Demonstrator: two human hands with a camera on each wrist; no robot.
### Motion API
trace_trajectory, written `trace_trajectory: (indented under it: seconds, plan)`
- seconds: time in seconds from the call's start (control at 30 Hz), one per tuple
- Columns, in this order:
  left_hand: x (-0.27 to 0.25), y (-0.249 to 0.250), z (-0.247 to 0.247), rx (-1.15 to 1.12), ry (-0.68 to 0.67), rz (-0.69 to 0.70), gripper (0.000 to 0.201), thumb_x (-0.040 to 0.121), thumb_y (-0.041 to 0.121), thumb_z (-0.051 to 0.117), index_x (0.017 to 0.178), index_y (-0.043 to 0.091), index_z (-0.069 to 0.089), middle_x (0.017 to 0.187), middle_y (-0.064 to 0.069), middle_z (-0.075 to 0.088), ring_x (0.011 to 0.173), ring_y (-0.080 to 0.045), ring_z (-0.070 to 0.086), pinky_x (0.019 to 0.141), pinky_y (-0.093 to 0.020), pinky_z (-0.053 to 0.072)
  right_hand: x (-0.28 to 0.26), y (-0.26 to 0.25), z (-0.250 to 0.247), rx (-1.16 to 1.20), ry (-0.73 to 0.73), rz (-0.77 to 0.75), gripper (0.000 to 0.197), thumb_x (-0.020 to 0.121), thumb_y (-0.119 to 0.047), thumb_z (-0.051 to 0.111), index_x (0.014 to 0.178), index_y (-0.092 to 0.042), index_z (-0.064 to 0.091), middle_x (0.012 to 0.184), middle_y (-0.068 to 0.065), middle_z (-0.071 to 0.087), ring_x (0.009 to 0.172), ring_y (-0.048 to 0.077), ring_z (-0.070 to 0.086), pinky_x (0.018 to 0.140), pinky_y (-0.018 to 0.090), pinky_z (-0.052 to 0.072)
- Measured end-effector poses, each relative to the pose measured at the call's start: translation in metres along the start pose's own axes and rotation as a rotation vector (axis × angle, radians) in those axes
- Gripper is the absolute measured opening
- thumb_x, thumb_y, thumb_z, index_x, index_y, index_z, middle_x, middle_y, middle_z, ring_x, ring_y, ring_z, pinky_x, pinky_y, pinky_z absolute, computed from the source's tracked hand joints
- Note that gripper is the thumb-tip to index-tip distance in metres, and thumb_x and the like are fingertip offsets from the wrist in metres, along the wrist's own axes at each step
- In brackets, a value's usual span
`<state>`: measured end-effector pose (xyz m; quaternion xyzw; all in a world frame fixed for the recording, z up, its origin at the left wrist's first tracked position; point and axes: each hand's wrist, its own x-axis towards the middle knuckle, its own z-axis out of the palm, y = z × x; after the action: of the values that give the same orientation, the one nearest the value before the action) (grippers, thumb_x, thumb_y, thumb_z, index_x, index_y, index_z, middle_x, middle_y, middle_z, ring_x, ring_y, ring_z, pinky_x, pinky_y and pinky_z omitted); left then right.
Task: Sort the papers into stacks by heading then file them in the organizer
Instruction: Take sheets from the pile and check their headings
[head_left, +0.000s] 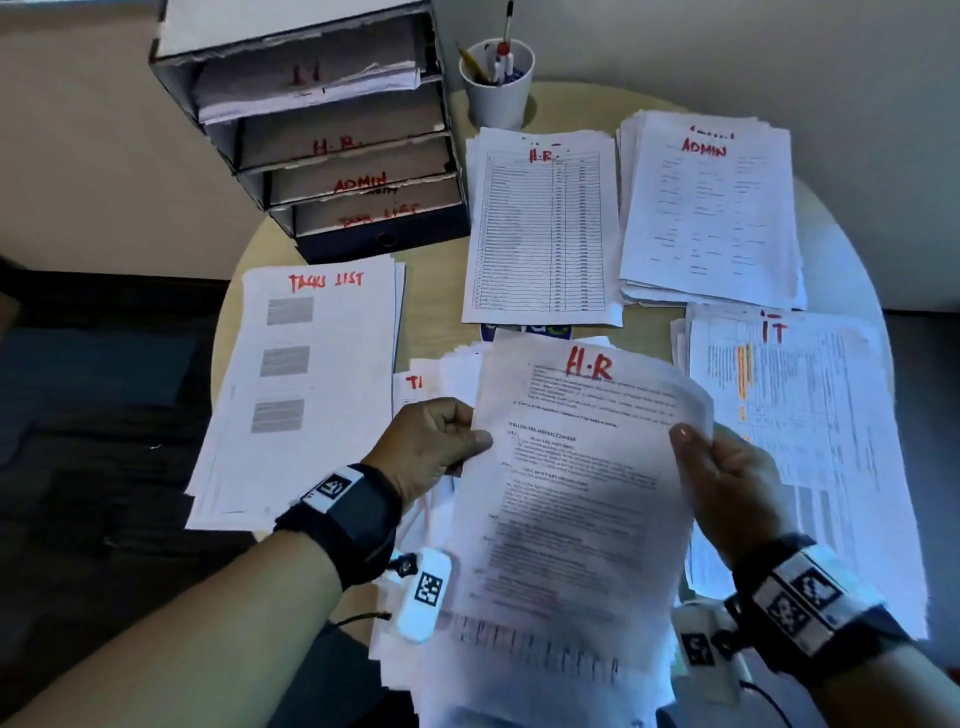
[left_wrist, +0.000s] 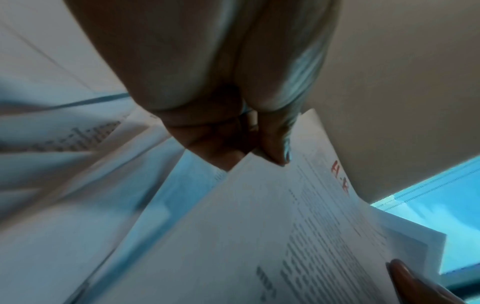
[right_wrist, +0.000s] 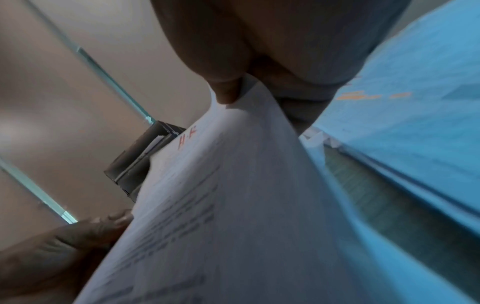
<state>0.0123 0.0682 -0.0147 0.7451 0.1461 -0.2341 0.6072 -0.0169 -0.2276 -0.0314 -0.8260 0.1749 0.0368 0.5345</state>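
A sheet headed "H.R" (head_left: 571, 483) was held above the unsorted pile (head_left: 447, 374) at the near edge of the round surface (head_left: 649, 332), the left hand (head_left: 436, 447) pinching its left edge, the right hand (head_left: 727, 473) its right. Beyond lay the H.R stack (head_left: 540, 234), ADMIN stack (head_left: 711, 213), IT stack (head_left: 810, 405) and TASKS LIST stack (head_left: 301, 389). The labelled organizer (head_left: 322, 130) stood at the far left.
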Motion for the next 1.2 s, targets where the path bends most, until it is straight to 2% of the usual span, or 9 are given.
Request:
trace_trajectory:
  seconds: [0.17,0.27,0.4,0.57,0.7,0.83,0.97,1.1,1.2]
  plan:
    - [0.008,-0.01,0.005,-0.111,0.111,-0.027,0.019,0.085,0.001,0.073,0.071,0.009,0.063,0.065,-0.008,0.061,0.058,-0.019,0.051,0.058,-0.026,0.047,0.008,-0.001,-0.013,0.218,0.099,0.059,0.016,0.092,-0.012,0.063,0.077,-0.011,0.07,0.077,0.015,0.068,0.068,0.028,0.064,0.062,0.039,0.06]
    - [0.008,-0.012,0.011,-0.121,0.137,0.0,0.023,0.083,0.002,0.076,0.069,0.01,0.059,0.056,0.002,0.058,0.051,-0.011,0.048,0.053,-0.02,0.043,0.006,-0.008,-0.013,0.295,0.006,0.115,0.011,0.085,-0.004,0.071,0.094,-0.01,0.071,0.088,0.005,0.076,0.075,0.019,0.072,0.065,0.034,0.06]
    - [0.009,-0.014,0.019,-0.125,0.218,0.041,0.037,0.079,0.006,0.08,0.065,0.015,0.047,0.051,0.014,0.042,0.05,-0.007,0.039,0.053,-0.019,0.038,0.016,-0.001,-0.006,0.12,0.124,0.117,0.011,0.084,-0.016,0.072,0.075,-0.012,0.069,0.066,-0.003,0.068,0.061,0.02,0.062,0.059,0.029,0.05]
    - [0.011,-0.015,0.017,-0.253,0.288,0.06,0.032,0.091,-0.006,0.063,0.073,0.012,0.043,0.065,0.0,0.033,0.057,-0.007,0.034,0.062,-0.018,0.04,0.024,0.009,-0.025,0.044,0.21,0.047,0.022,0.093,-0.019,0.062,0.074,-0.008,0.065,0.055,-0.004,0.05,0.053,0.007,0.045,0.052,0.021,0.042]
    - [0.012,-0.021,0.008,-0.164,0.285,0.026,0.026,0.092,-0.001,0.064,0.077,0.018,0.054,0.052,0.017,0.052,0.051,-0.002,0.047,0.058,-0.015,0.043,0.016,-0.005,-0.06,0.462,0.088,0.082,0.015,0.082,-0.002,0.069,0.077,-0.015,0.072,0.06,-0.002,0.062,0.047,0.011,0.049,0.044,0.017,0.042]
    - [0.01,-0.024,0.008,-0.186,0.289,0.016,0.015,0.092,0.0,0.065,0.088,0.013,0.071,0.08,0.008,0.075,0.077,-0.008,0.066,0.077,-0.02,0.051,0.003,-0.014,-0.083,0.64,-0.122,0.064,0.026,0.077,0.006,0.057,0.063,-0.014,0.066,0.059,0.004,0.062,0.046,0.013,0.052,0.04,0.017,0.034]
    - [0.001,-0.023,0.009,-0.228,0.162,0.001,0.011,0.09,0.007,0.067,0.09,0.016,0.074,0.081,-0.009,0.069,0.074,-0.023,0.058,0.07,-0.034,0.047,0.0,-0.005,-0.068,0.421,-0.188,0.037,0.014,0.069,-0.011,0.074,0.079,-0.007,0.066,0.069,0.03,0.058,0.064,0.027,0.052,0.059,0.035,0.041]
    - [-0.026,-0.018,0.02,-0.319,-0.072,-0.009,0.016,0.09,0.011,0.07,0.105,0.015,0.072,0.099,-0.013,0.07,0.09,-0.028,0.064,0.079,-0.039,0.049,-0.002,0.012,-0.03,0.298,-0.125,0.037,0.021,0.079,-0.007,0.076,0.088,-0.025,0.07,0.105,0.013,0.071,0.094,0.028,0.065,0.09,0.048,0.048]
    - [-0.032,-0.023,0.018,-0.4,-0.072,-0.069,0.029,0.086,0.012,0.069,0.113,0.004,0.066,0.113,-0.018,0.069,0.098,-0.035,0.063,0.083,-0.043,0.051,-0.002,0.02,-0.012,0.126,-0.081,0.019,0.024,0.073,-0.032,0.075,0.089,-0.019,0.064,0.089,0.008,0.072,0.086,0.033,0.067,0.079,0.049,0.054]
